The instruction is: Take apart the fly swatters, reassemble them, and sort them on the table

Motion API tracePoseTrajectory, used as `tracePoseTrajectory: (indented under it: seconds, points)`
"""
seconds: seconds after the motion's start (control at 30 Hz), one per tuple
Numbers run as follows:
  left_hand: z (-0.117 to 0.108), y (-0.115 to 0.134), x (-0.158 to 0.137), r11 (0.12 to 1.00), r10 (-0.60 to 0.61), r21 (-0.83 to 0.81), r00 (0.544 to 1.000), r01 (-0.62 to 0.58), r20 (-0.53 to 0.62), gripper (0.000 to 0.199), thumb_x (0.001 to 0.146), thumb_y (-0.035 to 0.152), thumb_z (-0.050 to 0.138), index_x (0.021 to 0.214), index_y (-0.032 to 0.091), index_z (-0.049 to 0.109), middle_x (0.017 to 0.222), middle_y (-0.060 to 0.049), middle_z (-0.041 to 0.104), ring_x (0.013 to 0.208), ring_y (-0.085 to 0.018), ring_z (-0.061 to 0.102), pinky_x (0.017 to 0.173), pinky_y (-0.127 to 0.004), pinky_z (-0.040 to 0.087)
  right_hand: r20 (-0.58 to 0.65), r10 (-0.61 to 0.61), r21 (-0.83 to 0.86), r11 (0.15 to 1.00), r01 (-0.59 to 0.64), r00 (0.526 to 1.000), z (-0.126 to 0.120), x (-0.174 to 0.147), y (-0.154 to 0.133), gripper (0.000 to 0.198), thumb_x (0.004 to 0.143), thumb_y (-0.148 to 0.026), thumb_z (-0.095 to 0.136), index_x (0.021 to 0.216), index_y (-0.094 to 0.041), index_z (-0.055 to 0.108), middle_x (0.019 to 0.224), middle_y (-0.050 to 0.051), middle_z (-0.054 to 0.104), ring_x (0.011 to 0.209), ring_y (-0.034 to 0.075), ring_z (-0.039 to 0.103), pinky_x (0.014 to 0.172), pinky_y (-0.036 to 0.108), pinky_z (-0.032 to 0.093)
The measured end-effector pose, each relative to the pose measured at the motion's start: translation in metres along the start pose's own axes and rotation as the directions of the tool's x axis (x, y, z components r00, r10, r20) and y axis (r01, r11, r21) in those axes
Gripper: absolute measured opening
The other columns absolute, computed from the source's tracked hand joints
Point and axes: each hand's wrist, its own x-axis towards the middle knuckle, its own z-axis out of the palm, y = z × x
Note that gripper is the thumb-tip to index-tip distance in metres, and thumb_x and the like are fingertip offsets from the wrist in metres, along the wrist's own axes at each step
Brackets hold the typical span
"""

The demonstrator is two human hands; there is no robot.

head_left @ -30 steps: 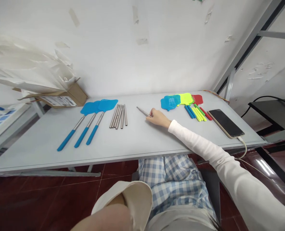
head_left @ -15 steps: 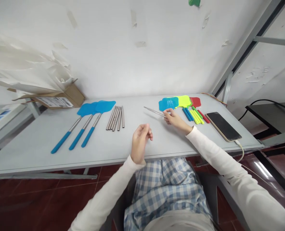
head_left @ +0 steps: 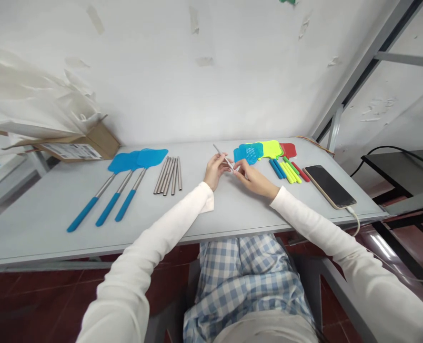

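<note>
Above the middle of the table, a thin metal rod [head_left: 218,150] slants between my two hands. My left hand [head_left: 215,172] is closed around its middle, thumb and fingers pressed together. At the rod's near end, my right hand [head_left: 253,179] pinches it with the fingertips. To the left lie several loose metal tubes [head_left: 168,175] in a bundle. Farther left, three blue fly swatters [head_left: 125,190] with metal shafts and blue grips lie side by side. Right of my hands are flat swatter heads in blue [head_left: 249,152], yellow [head_left: 270,148] and red [head_left: 289,150].
Loose grips in blue [head_left: 277,168], yellow [head_left: 290,172], green [head_left: 289,165] and red [head_left: 300,171] lie near the heads. A phone [head_left: 329,186] with a white cable rests at the right. An opened cardboard box [head_left: 106,140] stands at the back left, against the wall.
My left hand has moved up and right from the table's front and taken hold of the rod. My right hand has shifted slightly left, and the rod now slants more steeply.
</note>
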Motion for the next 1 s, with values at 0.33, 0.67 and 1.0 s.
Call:
tracePoseTrajectory:
  seconds: [0.33,0.67,1.0]
  points:
    - [-0.008,0.0,0.0,0.997,-0.005,-0.074,0.987,-0.007,-0.161,0.02,0.085,0.033,0.068,0.086,0.015,0.06,0.074,-0.006,0.07,0.074,-0.015,0.068,0.069,-0.024,0.05,-0.353,0.285,-0.77,0.452,-0.45,0.891,-0.053,-0.032,0.045,0.032,0.091,-0.029,0.042,0.103,-0.006,0.061,0.109,0.026,0.056,0.106,0.038,0.048,0.083,0.046,0.038]
    - [-0.007,0.009,-0.003,0.972,-0.104,-0.232,0.944,0.03,-0.313,0.009,0.088,0.018,0.05,0.082,0.015,0.056,0.078,-0.01,0.072,0.085,-0.017,0.07,0.089,-0.031,0.051,-0.134,0.169,-0.51,0.833,-0.214,0.977,-0.047,-0.035,0.037,0.025,0.084,-0.019,0.053,0.108,-0.02,0.058,0.095,0.009,0.067,0.09,0.027,0.059,0.082,0.041,0.042]
    - [-0.006,0.012,-0.004,0.968,-0.104,-0.25,0.937,0.018,-0.335,0.01,0.088,0.016,0.048,0.08,0.016,0.055,0.079,-0.009,0.072,0.084,-0.016,0.069,0.09,-0.03,0.05,-0.092,-0.07,-0.409,0.912,0.027,0.993,-0.049,-0.009,0.017,0.02,0.09,-0.023,0.052,0.106,-0.021,0.065,0.1,0.007,0.069,0.092,0.024,0.059,0.084,0.037,0.041]
